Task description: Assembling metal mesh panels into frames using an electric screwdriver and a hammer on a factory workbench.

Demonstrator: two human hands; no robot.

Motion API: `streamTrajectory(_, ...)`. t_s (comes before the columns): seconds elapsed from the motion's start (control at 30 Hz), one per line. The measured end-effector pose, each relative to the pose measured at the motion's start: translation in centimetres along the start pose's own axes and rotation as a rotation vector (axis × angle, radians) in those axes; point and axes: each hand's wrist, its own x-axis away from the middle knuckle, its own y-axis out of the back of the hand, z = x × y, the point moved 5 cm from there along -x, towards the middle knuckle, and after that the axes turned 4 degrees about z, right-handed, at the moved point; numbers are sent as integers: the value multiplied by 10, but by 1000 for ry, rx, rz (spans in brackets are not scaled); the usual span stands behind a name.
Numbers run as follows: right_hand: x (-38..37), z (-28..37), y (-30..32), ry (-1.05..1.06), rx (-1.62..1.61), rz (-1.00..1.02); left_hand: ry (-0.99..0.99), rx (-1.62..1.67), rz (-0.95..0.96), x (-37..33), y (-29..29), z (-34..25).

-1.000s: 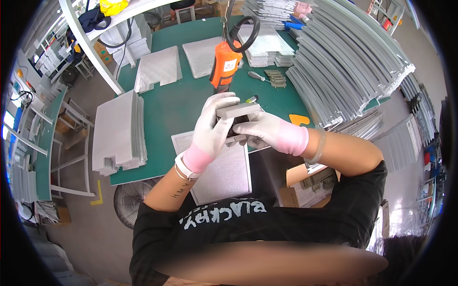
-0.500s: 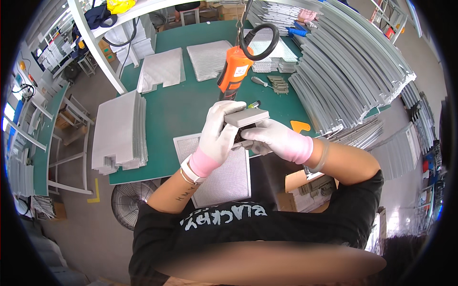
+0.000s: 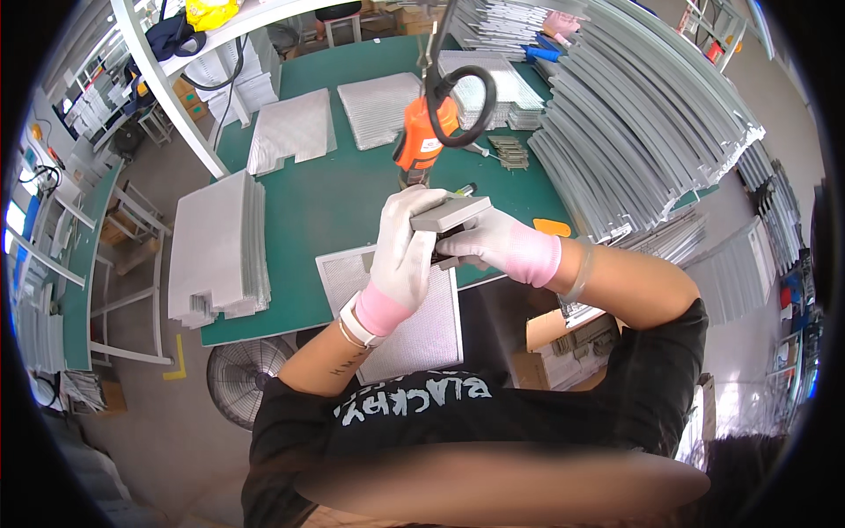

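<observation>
A small grey box (image 3: 451, 214) with a raised, lid-like top is held up over the near table edge. My left hand (image 3: 403, 233), in a white glove with a pink cuff, grips its left side. My right hand (image 3: 489, 240), gloved alike, has its fingers tucked into the dark gap under the grey top; whatever they pinch is hidden. Just beyond my hands hangs an orange electric screwdriver (image 3: 424, 132) with a black cable loop. Below them a silver mesh panel (image 3: 409, 321) juts over the table's edge.
Stacked mesh panels (image 3: 216, 246) stand left, and a tall pile of grey frame strips (image 3: 651, 123) rises at right. An orange-yellow piece (image 3: 552, 228) and small metal strips (image 3: 509, 152) lie on the green table (image 3: 326, 202). An open carton (image 3: 576, 352) and a floor fan (image 3: 246, 378) are below.
The hanging electric screwdriver has shifted slightly left. My right hand has moved a little left, closer in under the grey top. My left hand keeps its hold on the box.
</observation>
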Motion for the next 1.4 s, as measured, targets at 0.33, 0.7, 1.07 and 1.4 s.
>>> streamTrajectory(0.33, 7, 1, 5, -226, 6, 30, 94, 13, 18, 3, 2, 18)
streamTrajectory(0.7, 8, -4, 0, -254, 31, 27, 65, 6, 25, 5, 4, 22)
streamTrajectory(1.07, 9, 0, -7, -311, 98, -77, 94, 80, 19, 6, 3, 25)
streamTrajectory(1.4, 12, 0, -5, -224, 51, -67, 82, 81, -4, 7, 3, 22)
